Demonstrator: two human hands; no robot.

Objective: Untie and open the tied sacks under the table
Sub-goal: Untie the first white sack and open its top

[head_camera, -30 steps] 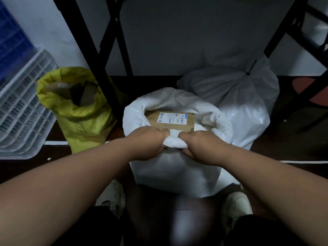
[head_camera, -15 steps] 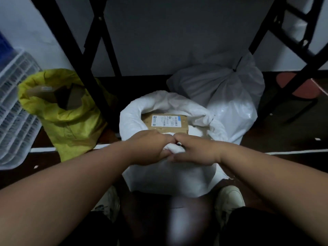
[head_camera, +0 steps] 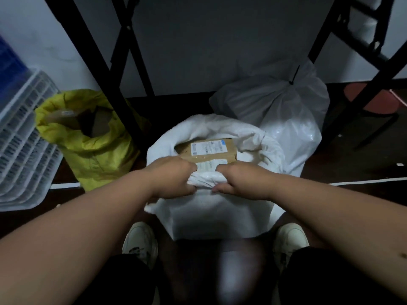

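With both hands, left and right, we grip the rolled rim of the open white sack on the floor between our feet; next, we judge, comes untying the tied sack behind it.

The fingertips of both hands are hidden in the rolled rim of the white sack. Inside it, the cardboard box is partly covered and its label unreadable. Below the sack, a blurred patch cannot be identified.
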